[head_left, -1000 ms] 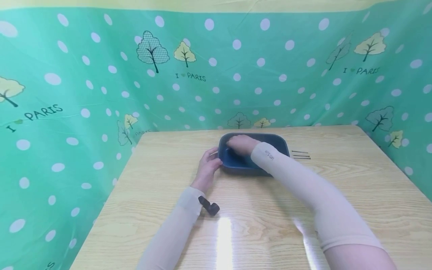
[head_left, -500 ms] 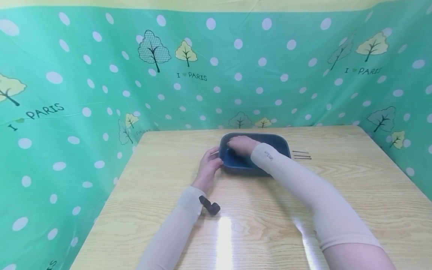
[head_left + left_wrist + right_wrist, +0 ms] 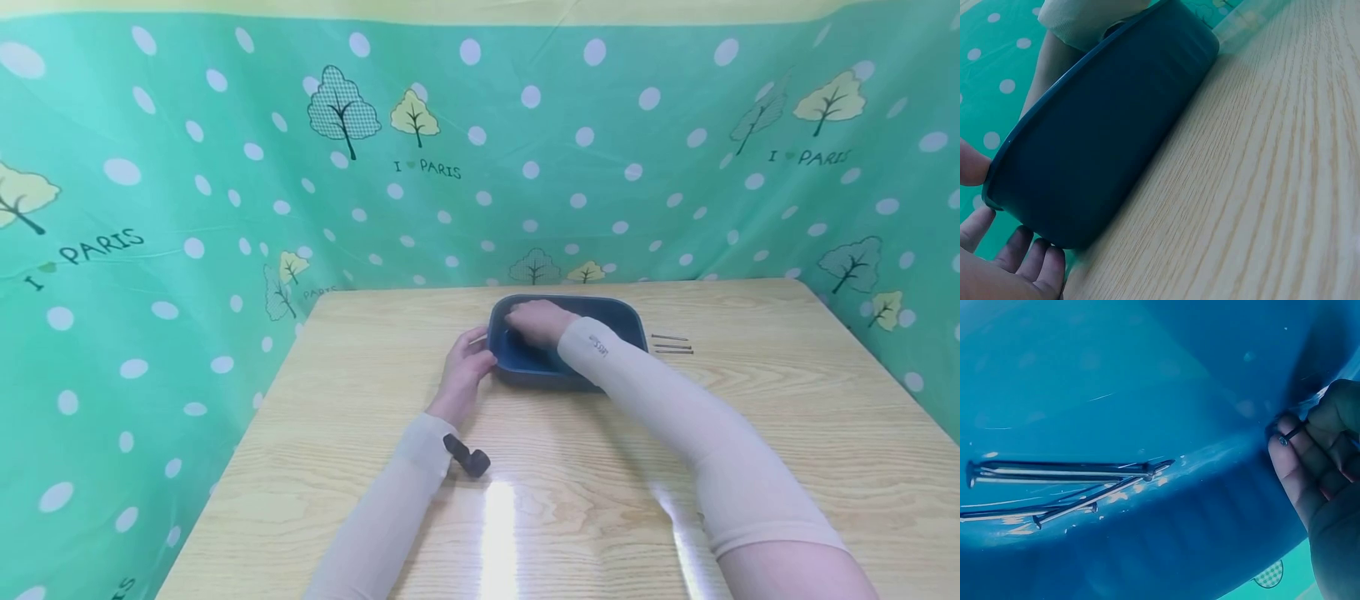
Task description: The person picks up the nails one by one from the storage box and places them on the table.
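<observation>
A dark blue plastic basin (image 3: 551,380) sits on the wooden table. At its left end my left hand (image 3: 459,375) holds the basin, thumb at the rim and fingers against the outer wall, as the left wrist view shows. My right hand (image 3: 538,323) reaches down inside the basin. In the right wrist view it pinches a nail (image 3: 1295,431) between thumb and fingers, the round head showing and the far part hidden by the thumb. Several loose nails (image 3: 1060,472) lie on the basin floor left of that hand, some crossing each other.
To the right of the basin, 3 nails (image 3: 673,346) lie side by side on the table (image 3: 787,400). A green dotted cloth (image 3: 480,225) hangs behind and along both sides. A black wrist mount (image 3: 467,456) is on the left sleeve.
</observation>
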Motion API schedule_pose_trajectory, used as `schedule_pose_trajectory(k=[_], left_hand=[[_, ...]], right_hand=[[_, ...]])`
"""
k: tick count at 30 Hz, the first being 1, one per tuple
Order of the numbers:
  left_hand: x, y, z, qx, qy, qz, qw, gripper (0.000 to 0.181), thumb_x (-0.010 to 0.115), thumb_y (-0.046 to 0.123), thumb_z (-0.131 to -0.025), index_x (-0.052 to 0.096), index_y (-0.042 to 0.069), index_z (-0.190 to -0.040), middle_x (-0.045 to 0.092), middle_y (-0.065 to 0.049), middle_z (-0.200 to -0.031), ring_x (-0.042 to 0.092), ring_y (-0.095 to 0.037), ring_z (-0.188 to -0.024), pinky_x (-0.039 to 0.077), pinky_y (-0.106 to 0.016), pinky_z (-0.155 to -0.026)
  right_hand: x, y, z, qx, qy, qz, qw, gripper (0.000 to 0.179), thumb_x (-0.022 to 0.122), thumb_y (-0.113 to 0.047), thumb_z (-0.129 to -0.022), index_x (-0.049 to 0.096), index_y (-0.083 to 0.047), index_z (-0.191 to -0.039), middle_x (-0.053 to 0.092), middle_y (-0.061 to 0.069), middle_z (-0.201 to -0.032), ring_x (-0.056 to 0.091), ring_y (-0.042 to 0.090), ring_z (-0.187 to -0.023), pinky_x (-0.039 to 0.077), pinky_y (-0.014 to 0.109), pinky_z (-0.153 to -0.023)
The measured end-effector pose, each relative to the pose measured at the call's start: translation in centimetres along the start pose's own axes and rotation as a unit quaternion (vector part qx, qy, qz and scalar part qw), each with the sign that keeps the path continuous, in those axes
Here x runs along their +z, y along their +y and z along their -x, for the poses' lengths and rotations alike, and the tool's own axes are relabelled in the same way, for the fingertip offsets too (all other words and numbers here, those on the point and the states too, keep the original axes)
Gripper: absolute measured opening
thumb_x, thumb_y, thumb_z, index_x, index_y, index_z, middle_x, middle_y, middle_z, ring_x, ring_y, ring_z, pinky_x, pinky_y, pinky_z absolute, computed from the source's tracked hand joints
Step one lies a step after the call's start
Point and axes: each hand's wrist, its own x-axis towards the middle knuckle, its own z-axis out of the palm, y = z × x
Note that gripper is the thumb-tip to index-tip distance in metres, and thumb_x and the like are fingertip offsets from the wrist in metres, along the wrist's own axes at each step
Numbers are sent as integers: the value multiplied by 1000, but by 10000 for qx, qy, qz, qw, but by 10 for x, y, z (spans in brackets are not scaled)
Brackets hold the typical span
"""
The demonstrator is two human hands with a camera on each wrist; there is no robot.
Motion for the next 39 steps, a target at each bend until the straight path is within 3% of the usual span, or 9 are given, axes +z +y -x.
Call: schedule_pose_trajectory(k=[6,15,26,32,39], left_hand=[[1,1,0,-20,7,-29,10000,58,53,-6,-78,47,6,-134,52,-21,-132,52,-33,-119,44,-42,-98],[2,2,2,-8,52,-61,10000,57,54,-6,-78,48,6,-134,53,-20,-131,55,-27,-114,44,-41,-97],[2,3,2,38,32,11,10000,57,52,-8,-79,48,4,-134,52,-22,-132,53,-28,-116,44,-40,-96],[1,1,1,72,47,-1,10000,57,52,-8,-79,48,4,-134,52,-22,-131,54,-28,-115,46,-38,-94],[0,-1,-1,34,-69,-1,10000,58,51,-7,-80,45,4,-137,49,-22,-135,52,-29,-119,42,-42,-100]], right_hand=[[0,1,2,50,50,-255,9996,31,56,-6,-90,64,-22,-115,66,-1,-102,62,21,-100,48,38,-93],[1,7,0,140,100,50,9998,26,59,-3,-87,67,-21,-105,63,-3,-92,61,17,-88,51,35,-87],[-16,9,11,132,79,-379,9992,30,59,0,-85,66,-19,-107,62,-4,-90,58,16,-83,52,34,-82],[-24,9,17,-87,257,-177,9995,20,60,-1,-86,66,-15,-99,64,1,-89,58,17,-80,53,33,-76],[-34,7,30,-33,352,-245,9991,19,62,0,-83,63,-16,-94,61,-1,-86,56,17,-76,51,31,-71]])
